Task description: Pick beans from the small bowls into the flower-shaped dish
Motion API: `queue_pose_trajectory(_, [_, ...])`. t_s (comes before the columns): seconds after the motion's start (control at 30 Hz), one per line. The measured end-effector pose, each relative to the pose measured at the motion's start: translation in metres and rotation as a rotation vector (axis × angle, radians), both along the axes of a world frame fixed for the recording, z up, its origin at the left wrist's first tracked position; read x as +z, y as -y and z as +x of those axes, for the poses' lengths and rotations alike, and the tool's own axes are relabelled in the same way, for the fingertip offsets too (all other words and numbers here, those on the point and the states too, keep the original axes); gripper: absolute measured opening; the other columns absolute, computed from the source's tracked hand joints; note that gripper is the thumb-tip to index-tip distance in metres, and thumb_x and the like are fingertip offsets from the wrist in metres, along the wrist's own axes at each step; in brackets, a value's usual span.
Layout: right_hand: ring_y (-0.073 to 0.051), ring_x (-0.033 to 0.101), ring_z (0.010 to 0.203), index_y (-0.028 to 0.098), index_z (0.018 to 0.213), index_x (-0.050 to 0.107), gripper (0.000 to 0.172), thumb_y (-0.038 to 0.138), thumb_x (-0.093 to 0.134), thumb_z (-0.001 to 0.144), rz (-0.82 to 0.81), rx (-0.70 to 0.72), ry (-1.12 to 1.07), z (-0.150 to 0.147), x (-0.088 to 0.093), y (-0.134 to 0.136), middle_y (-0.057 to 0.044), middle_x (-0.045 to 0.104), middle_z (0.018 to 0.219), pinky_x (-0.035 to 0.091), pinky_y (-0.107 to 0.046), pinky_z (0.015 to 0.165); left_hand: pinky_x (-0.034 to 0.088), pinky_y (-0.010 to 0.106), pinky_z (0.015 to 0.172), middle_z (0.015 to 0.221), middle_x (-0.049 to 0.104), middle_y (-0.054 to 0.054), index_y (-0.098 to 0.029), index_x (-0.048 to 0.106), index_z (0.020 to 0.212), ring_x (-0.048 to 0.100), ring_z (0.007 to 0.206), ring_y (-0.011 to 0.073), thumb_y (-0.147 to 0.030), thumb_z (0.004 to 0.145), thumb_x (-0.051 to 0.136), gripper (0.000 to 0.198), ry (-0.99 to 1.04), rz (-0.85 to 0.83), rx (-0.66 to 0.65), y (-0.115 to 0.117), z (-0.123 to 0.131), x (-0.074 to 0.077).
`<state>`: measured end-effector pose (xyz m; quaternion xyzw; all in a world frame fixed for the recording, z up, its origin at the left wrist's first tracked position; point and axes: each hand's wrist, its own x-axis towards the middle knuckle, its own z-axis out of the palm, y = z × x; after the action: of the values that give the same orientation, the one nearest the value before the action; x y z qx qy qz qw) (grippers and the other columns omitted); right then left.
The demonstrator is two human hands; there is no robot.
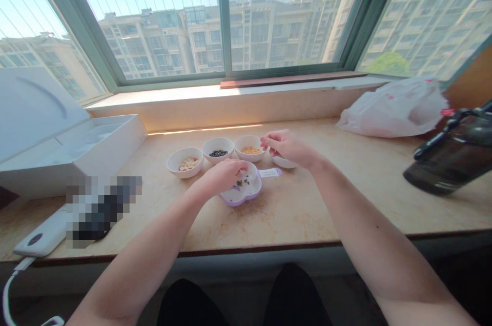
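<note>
A lilac heart-shaped dish with a handle sits on the stone sill and holds a few small dark bits. My left hand rests over its left rim, fingers pinched together. My right hand hovers with pinched fingers over a small white bowl at the right. Behind stand three white bowls in a row: one with pale and red pieces, one with black beans, one with yellow grains. What the fingers pinch is too small to see.
An open white box lies at the left, with a white power bank and cable near the front edge. A white plastic bag and a dark bottle lie at the right. The window rises behind.
</note>
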<state>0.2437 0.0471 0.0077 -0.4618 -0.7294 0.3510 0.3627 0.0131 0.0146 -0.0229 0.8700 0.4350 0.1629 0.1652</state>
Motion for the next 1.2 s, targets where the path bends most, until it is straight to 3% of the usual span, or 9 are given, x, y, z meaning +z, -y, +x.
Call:
queue_pose_trajectory(0.17, [-0.010, 0.048, 0.060, 0.015, 0.074, 0.066, 0.053, 0.068, 0.071, 0.075, -0.267, 0.156, -0.076, -0.002, 0.003, 0.006, -0.004, 0.063, 0.075, 0.035, -0.025, 0.055, 0.044, 0.029, 0.073, 0.090, 0.073, 0.007, -0.016, 0.069, 0.089, 0.064, 0.081, 0.0196, -0.012, 0.090, 0.045, 0.024, -0.178, 0.050, -0.049, -0.002, 0.002, -0.002])
queue_pose_trajectory(0.4, [-0.009, 0.047, 0.061, 0.015, 0.072, 0.065, 0.051, 0.065, 0.072, 0.076, -0.324, 0.171, -0.074, 0.001, 0.003, 0.006, -0.003, 0.062, 0.074, 0.034, -0.024, 0.055, 0.038, 0.028, 0.066, 0.082, 0.071, 0.006, -0.017, 0.066, 0.082, 0.063, 0.076, 0.0188, -0.009, 0.086, 0.048, 0.020, -0.153, 0.062, -0.018, -0.006, 0.000, -0.009])
queue_pose_trajectory(0.5, [-0.011, 0.049, 0.060, 0.015, 0.073, 0.066, 0.047, 0.061, 0.067, 0.082, -0.226, 0.056, 0.009, 0.004, 0.002, 0.001, -0.004, 0.063, 0.073, 0.035, -0.025, 0.056, 0.036, 0.029, 0.064, 0.080, 0.070, 0.006, -0.017, 0.064, 0.080, 0.062, 0.073, 0.0187, -0.007, 0.085, 0.048, 0.019, -0.145, 0.062, -0.005, -0.006, 0.000, -0.009])
queue_pose_trajectory(0.63, [-0.014, 0.054, 0.062, 0.016, 0.073, 0.067, 0.038, 0.050, 0.061, 0.090, -0.029, -0.248, 0.217, 0.008, 0.000, -0.006, -0.004, 0.067, 0.072, 0.038, -0.027, 0.060, 0.037, 0.029, 0.065, 0.081, 0.069, 0.006, -0.017, 0.062, 0.082, 0.061, 0.074, 0.0187, -0.007, 0.087, 0.044, 0.022, -0.179, 0.079, -0.025, -0.006, 0.000, -0.011])
queue_pose_trajectory(0.8, [-0.022, 0.067, 0.083, 0.018, 0.082, 0.074, 0.027, 0.040, 0.060, 0.091, 0.152, -0.518, 0.562, 0.013, -0.001, -0.010, -0.010, 0.075, 0.089, 0.043, -0.030, 0.068, 0.043, 0.029, 0.077, 0.092, 0.070, 0.005, -0.018, 0.063, 0.092, 0.064, 0.089, 0.0202, -0.009, 0.089, 0.043, 0.022, -0.218, 0.084, -0.061, -0.009, 0.000, -0.013])
queue_pose_trajectory(1.0, [-0.026, 0.070, 0.091, 0.022, 0.089, 0.077, 0.025, 0.039, 0.060, 0.088, 0.055, -0.577, 0.763, 0.017, -0.002, -0.009, -0.010, 0.077, 0.095, 0.048, -0.031, 0.071, 0.044, 0.030, 0.078, 0.097, 0.072, 0.008, -0.017, 0.065, 0.102, 0.066, 0.095, 0.0227, -0.014, 0.091, 0.048, 0.020, -0.249, 0.011, -0.005, -0.009, -0.001, -0.009])
queue_pose_trajectory(1.2, [-0.027, 0.070, 0.096, 0.024, 0.096, 0.077, 0.025, 0.039, 0.059, 0.088, 0.030, -0.555, 0.775, 0.014, -0.002, -0.007, -0.008, 0.077, 0.102, 0.049, -0.033, 0.072, 0.042, 0.028, 0.071, 0.093, 0.072, 0.004, -0.018, 0.064, 0.088, 0.064, 0.088, 0.0190, -0.007, 0.085, 0.050, 0.018, -0.216, -0.017, -0.049, -0.009, -0.007, -0.005])
